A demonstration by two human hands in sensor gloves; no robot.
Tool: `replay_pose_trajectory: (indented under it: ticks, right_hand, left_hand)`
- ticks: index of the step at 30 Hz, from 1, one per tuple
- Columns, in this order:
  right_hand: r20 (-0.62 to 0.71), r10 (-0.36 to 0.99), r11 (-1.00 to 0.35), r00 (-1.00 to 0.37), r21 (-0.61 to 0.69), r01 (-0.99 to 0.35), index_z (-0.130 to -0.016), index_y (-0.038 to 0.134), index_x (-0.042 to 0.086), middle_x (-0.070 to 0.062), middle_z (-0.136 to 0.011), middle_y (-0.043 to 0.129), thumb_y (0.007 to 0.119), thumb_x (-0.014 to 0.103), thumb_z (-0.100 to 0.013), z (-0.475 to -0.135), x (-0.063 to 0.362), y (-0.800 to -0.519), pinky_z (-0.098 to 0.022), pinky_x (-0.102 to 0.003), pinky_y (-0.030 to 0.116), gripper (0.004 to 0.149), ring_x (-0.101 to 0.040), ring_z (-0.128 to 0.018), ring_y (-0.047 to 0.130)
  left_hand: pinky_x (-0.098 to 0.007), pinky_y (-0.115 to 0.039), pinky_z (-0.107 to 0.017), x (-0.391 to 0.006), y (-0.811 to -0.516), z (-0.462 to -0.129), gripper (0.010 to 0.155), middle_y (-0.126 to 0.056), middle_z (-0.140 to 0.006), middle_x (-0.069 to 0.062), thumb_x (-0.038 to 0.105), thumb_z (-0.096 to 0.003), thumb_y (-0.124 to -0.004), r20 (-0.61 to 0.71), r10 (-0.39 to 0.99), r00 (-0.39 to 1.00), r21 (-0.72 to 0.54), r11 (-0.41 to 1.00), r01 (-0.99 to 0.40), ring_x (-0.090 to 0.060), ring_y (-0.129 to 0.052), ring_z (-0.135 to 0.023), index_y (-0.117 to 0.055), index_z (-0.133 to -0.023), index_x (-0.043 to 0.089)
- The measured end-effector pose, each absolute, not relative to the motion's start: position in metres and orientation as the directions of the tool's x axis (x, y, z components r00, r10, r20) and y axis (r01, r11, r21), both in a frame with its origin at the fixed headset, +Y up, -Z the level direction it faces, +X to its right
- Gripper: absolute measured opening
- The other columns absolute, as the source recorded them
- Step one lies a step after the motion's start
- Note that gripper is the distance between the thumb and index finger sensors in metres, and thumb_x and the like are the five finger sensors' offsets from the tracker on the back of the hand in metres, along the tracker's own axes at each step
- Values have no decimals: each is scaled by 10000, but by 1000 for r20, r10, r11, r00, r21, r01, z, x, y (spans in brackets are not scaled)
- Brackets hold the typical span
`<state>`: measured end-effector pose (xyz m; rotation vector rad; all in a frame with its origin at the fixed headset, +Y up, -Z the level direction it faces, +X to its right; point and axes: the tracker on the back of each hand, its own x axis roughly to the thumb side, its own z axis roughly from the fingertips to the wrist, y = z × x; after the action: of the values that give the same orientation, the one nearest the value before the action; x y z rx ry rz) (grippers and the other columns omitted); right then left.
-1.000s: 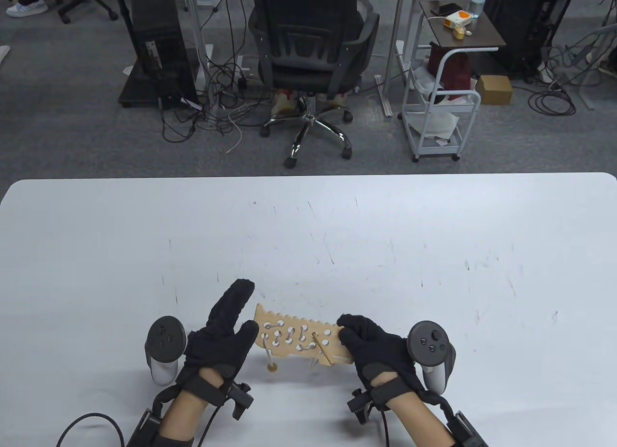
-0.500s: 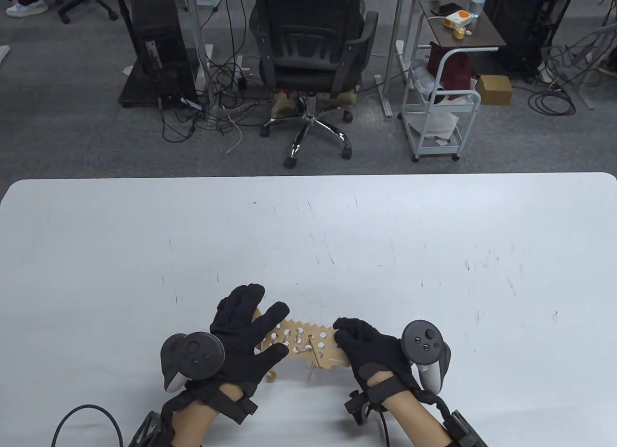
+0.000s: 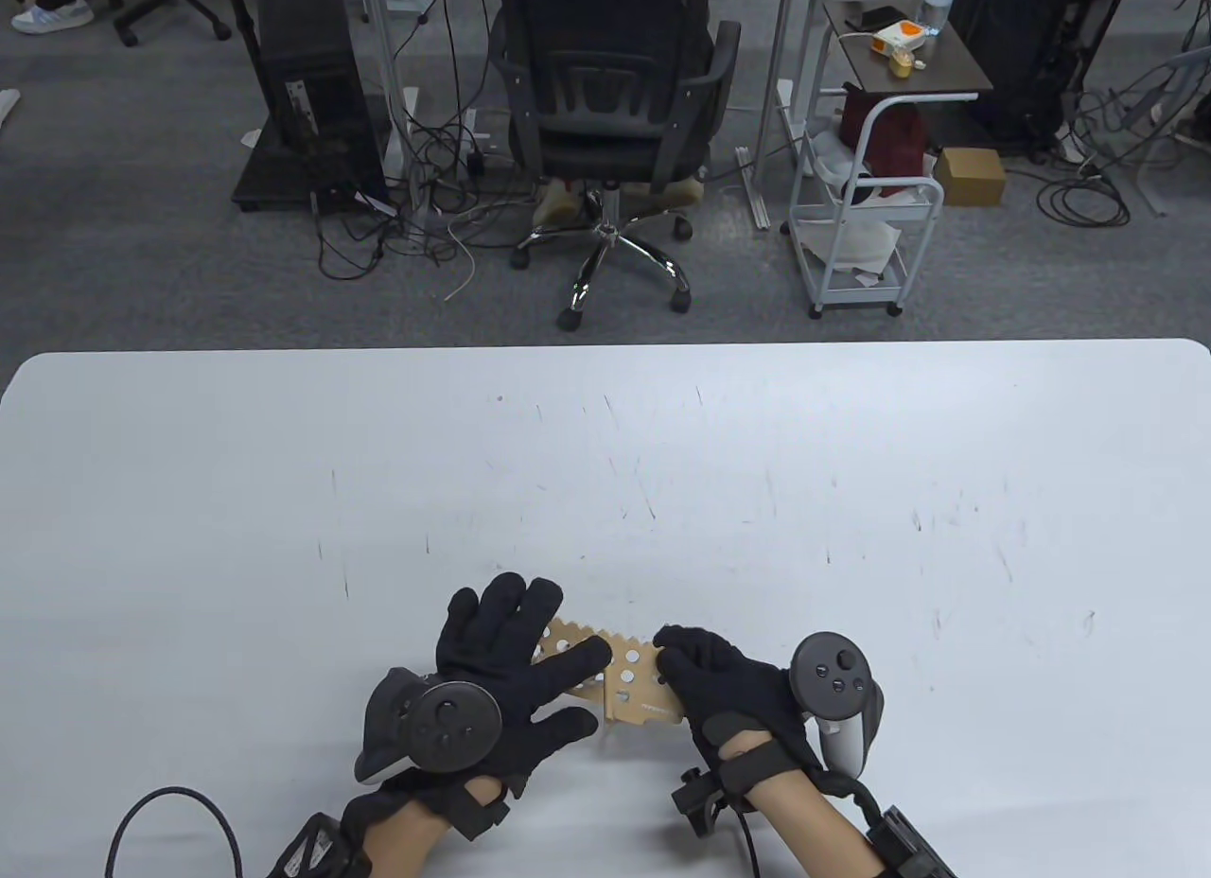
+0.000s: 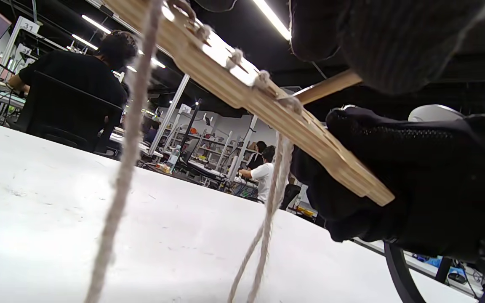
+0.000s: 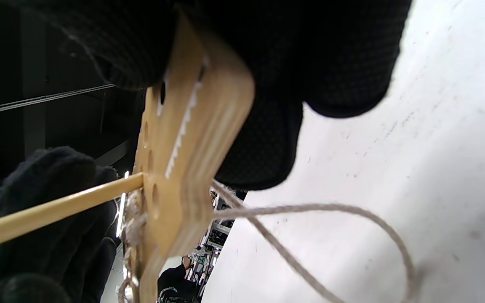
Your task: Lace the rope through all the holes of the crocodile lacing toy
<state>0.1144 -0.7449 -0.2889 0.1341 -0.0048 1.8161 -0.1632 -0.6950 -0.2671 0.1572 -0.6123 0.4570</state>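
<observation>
Table view: the crocodile board (image 3: 636, 677) is held above the white table (image 3: 851, 500), near its front edge. The right hand (image 3: 724, 693) grips the board's right end with curled fingers — the left hand (image 3: 516, 665) lies spread over its left part.

Left wrist view: rope (image 4: 267, 219) hangs under the board.

Right wrist view: a wooden needle (image 5: 53, 210) stands in a hole; whether the left hand holds it, I cannot tell.

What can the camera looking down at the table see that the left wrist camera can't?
Only the table view shows both hands whole: the left hand over the crocodile board, the right hand gripping its end, plus the empty holes. Only the left wrist view shows the rope hanging underneath and the wooden needle. Both show the board held off the white table.
</observation>
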Motion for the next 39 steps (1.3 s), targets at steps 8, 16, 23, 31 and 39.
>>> replay_pose_trajectory:
  ticks: [8,16,23,31,39]
  right_hand:
    - [103,967,-241,-232,85,-967,-813,817,82,-88,-646,1036,814,352,-454,-287,112,-746,-361,-380,882,450,-216,-435,1117]
    - [106,960,-270,-258,125,-955,-816,814,83,-87,-648,1034,813,352,-455,-287,106,-748,-366,-381,878,450,-219,-440,1113]
    - [96,956,-287,-277,115,-951,-818,811,85,-85,-649,1031,811,353,-456,-288,108,-749,-371,-381,874,450,-215,-442,1112]
    - [72,960,-276,-270,93,-957,-823,805,86,-86,-657,1025,807,353,-460,-291,114,-751,-375,-382,872,451,-217,-449,1108]
    - [48,964,-263,-260,65,-963,-827,801,88,-87,-666,1018,806,353,-463,-295,122,-752,-384,-385,865,450,-219,-457,1103]
  left_hand:
    - [-638,-110,-770,-155,-695,-264,613,-352,-1213,-9,535,-388,-907,598,341,725,42,891,-453,-363,-193,-1122,-706,-966,581]
    - [-635,-149,-774,-154,-695,-264,455,-456,-1192,-13,465,-414,-883,599,348,721,52,881,-470,-362,-293,-1117,-837,-859,551]
    - [-636,-162,-777,-158,-694,-264,449,-513,-1175,-22,459,-421,-858,606,385,696,52,854,-518,-363,-342,-1110,-830,-863,536]
    - [-638,-179,-775,-165,-694,-267,451,-536,-1164,-35,454,-423,-852,582,398,709,73,842,-534,-368,-384,-1097,-827,-869,518]
    - [-639,-196,-775,-179,-692,-273,449,-562,-1153,-42,452,-424,-850,543,423,725,104,823,-559,-371,-407,-1091,-828,-869,512]
